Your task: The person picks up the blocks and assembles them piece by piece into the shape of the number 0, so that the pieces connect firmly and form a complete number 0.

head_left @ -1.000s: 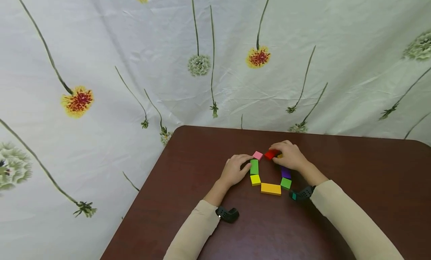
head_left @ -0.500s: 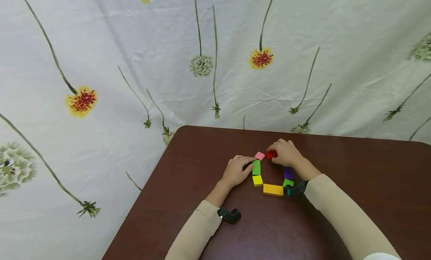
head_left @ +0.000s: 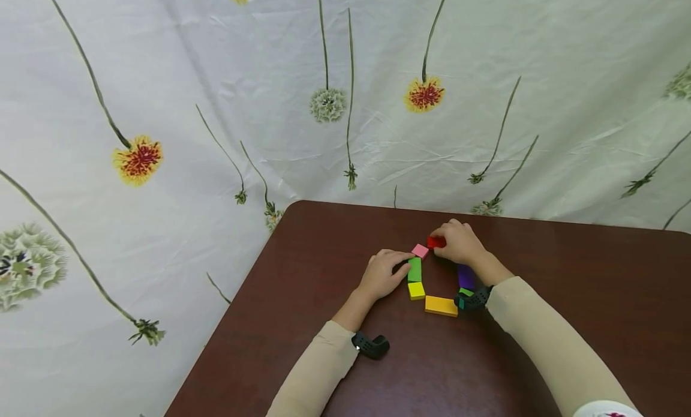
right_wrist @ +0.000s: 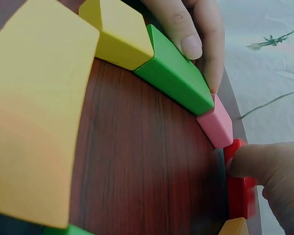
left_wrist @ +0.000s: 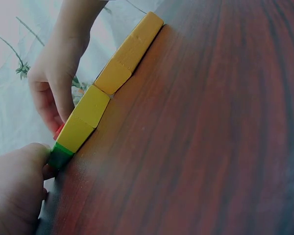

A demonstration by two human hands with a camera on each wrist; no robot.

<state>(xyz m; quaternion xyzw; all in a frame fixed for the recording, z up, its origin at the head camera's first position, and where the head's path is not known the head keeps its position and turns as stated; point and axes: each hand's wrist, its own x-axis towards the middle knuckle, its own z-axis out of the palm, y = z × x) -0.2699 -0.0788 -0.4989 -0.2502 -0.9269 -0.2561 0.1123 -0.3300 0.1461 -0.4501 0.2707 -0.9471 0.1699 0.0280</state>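
My right hand (head_left: 459, 244) pinches a red block (right_wrist: 241, 188) at the far side of a ring of coloured blocks, thumb on its inner face. The red block's end is right at a pink block (right_wrist: 218, 123). My left hand (head_left: 384, 274) lies at the ring's left side, thumb and fingertip touching a long green block (right_wrist: 175, 71), one fingertip at its corner beside the pink one. A yellow block (head_left: 416, 291) and a long orange block (head_left: 441, 306) follow towards the near side. Behind my right wrist show a purple block (head_left: 466, 277) and part of a small green block (head_left: 466, 292).
All the blocks lie on a dark reddish-brown table (head_left: 410, 369). Behind it hangs a white cloth (head_left: 270, 75) printed with flowers. Another orange block (right_wrist: 234, 227) shows at the red block's near end. A dark band (head_left: 371, 346) sits on the left wrist.
My right hand has brought the red block leftward and slightly back, narrowing its gap to the pink block. My left hand stays by the long green block. The head view has shifted slightly.
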